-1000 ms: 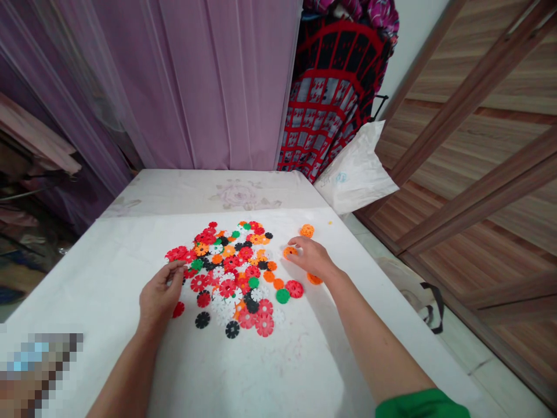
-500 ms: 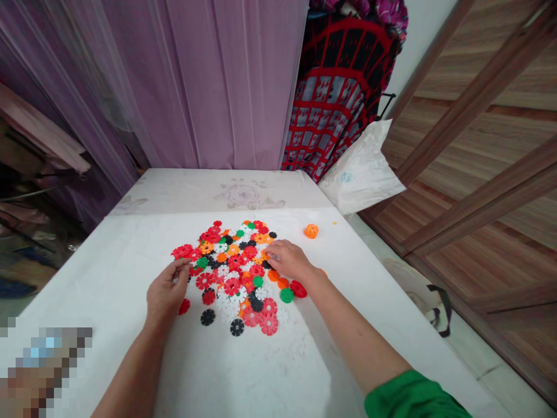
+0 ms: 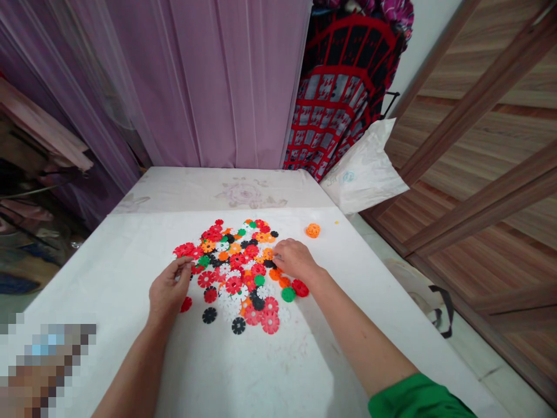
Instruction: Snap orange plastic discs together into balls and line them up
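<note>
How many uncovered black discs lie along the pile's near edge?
2: one black disc nearer the left hand, and the other black disc to its right, closer to the camera. More black discs may be hidden within the pile.

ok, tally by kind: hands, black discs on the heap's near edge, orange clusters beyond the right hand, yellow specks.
Hands: 2
Black discs, near edge: 2
Orange cluster: 1
Yellow speck: 1
Total: 6

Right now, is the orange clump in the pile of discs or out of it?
Out of it: the orange clump sits apart, with white tabletop showing between it and the discs.
</note>
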Demonstrator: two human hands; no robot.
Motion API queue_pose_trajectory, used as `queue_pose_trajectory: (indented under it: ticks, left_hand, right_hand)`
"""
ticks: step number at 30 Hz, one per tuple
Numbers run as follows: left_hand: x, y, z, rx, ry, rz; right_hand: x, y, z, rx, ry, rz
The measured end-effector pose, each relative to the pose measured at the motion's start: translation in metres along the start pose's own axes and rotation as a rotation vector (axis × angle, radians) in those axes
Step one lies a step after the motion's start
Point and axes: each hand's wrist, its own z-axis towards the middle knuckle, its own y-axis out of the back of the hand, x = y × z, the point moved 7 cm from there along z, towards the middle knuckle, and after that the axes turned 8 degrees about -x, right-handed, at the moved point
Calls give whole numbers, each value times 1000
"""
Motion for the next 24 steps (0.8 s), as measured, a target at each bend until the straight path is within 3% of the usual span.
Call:
queue_pose_trajectory:
  ticks: [19, 24]
  left_hand:
    - [-5, 2, -2, 2, 21, 2]
    - [-6, 3, -2, 2, 16, 22]
  right_hand:
    - [8, -4, 18, 18, -74, 61]
    - [-17, 12, 15, -113, -150, 203]
